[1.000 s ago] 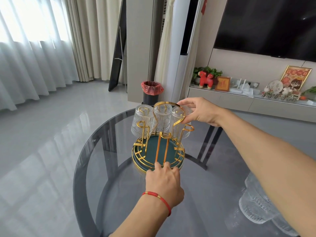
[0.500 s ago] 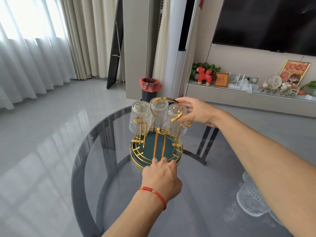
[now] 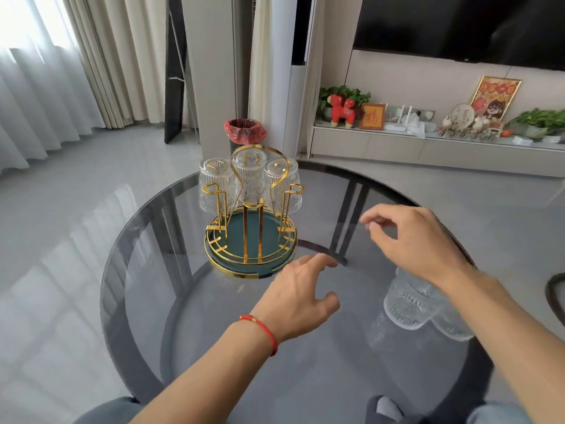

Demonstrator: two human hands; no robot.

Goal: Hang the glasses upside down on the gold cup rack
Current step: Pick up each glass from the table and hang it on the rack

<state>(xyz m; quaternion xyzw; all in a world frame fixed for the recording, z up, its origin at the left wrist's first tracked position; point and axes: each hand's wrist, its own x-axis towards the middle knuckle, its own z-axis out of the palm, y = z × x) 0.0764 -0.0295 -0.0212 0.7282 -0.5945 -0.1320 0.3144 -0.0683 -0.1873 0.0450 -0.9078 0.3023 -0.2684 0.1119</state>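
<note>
The gold cup rack [image 3: 251, 237] with its teal base stands on the round smoked-glass table [image 3: 214, 347]. Three ribbed clear glasses hang upside down on its far pegs: a left glass [image 3: 211, 188], a middle glass [image 3: 250, 175] and a right glass [image 3: 282, 185]. The near pegs are bare. My left hand [image 3: 301, 296], with a red string on the wrist, hovers open just right of the rack's base. Further right my right hand [image 3: 412, 240] is in the air, fingers loosely curled, holding nothing. More ribbed glasses [image 3: 409, 304] stand on the table under my right forearm, partly hidden.
A bin with a red bag [image 3: 244, 131] stands on the floor behind the table. A low TV cabinet [image 3: 397, 145] with ornaments runs along the right wall. A dark chair edge [image 3: 555, 295] shows at the far right. My knees show at the bottom.
Both hands have let go of the rack and drawn back to the right, toward the loose glasses. The right glass now hangs on its peg. The camera has tilted down and moved closer.
</note>
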